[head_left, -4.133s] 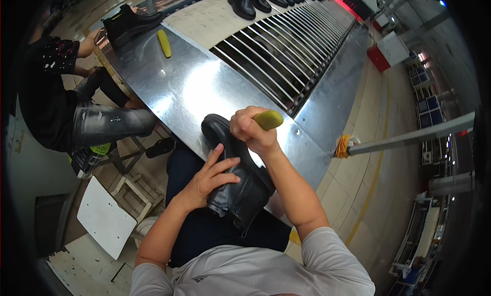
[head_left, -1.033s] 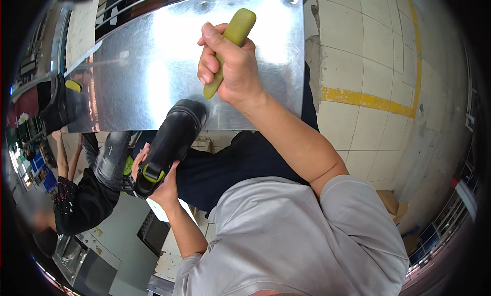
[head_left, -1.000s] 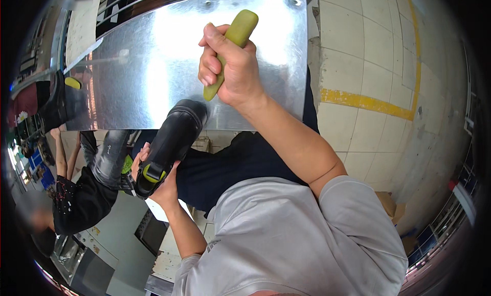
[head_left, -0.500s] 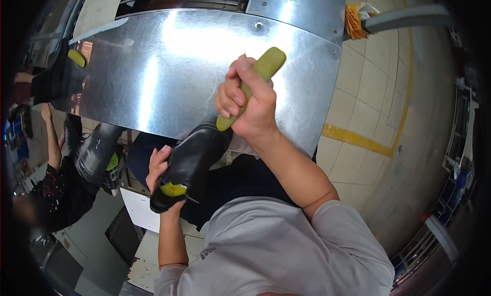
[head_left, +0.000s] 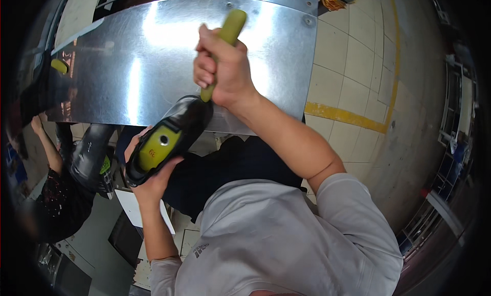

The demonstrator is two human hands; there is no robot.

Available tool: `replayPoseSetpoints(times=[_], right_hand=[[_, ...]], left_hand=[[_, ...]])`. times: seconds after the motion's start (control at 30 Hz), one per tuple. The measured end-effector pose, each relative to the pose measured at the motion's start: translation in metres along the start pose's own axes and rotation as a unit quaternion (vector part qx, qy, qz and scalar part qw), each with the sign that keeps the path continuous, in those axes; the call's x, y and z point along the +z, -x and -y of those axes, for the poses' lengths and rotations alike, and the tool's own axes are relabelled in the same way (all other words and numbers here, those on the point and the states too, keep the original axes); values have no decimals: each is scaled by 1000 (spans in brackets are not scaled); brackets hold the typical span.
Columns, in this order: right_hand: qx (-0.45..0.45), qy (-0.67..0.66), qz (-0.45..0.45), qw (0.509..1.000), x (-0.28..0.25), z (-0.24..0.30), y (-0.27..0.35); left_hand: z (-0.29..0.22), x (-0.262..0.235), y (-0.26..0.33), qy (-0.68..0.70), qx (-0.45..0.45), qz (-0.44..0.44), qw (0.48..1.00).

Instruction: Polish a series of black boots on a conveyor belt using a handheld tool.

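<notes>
Gripping the boot (head_left: pixel 187 124) from beneath in the left hand (head_left: pixel 151 186), clasped round both sides, with the yellow last (head_left: pixel 155 149) facing up. Clenching the green tool (head_left: pixel 233 26) in the right hand (head_left: pixel 226 71), beyond and right of the left, with the lower tip at the boot's far end, over the near edge of the tabletop (head_left: pixel 102 86); cannot tell whether pressing or only hovering. Seems busy working that end. Probably calls next for a firm left hold and a guided stroke from the right.
</notes>
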State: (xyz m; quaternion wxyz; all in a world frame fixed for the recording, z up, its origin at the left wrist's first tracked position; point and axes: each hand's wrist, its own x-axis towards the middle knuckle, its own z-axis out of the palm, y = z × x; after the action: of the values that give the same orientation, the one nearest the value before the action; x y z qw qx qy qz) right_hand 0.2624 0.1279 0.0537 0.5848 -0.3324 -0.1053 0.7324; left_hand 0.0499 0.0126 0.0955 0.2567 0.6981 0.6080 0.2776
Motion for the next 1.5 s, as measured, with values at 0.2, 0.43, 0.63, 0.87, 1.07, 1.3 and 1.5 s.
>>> replayPoseSetpoints(times=[0.2,0.43,0.63,0.87,1.07,1.3,1.5], right_hand=[[-38,-125,-31,991,-11,-2,17],[-46,-125,-40,990,-7,-14,14],[-47,-127,-27,990,0,-9,6],[-75,-71,-71,992,-27,-9,11],[-60,17,-52,997,-24,17,-2],[-206,126,-42,970,-64,35,-32],[-222,189,-22,956,-65,27,-28]], left_hand=[[32,-19,6,76,-134,121,981],[58,-14,20,32,-58,77,995],[54,-13,11,27,-79,110,990],[22,26,-13,147,51,43,987],[-8,42,8,79,-38,-123,989],[-20,46,-73,17,-137,-297,945],[-3,53,-84,-38,-84,-254,963]])
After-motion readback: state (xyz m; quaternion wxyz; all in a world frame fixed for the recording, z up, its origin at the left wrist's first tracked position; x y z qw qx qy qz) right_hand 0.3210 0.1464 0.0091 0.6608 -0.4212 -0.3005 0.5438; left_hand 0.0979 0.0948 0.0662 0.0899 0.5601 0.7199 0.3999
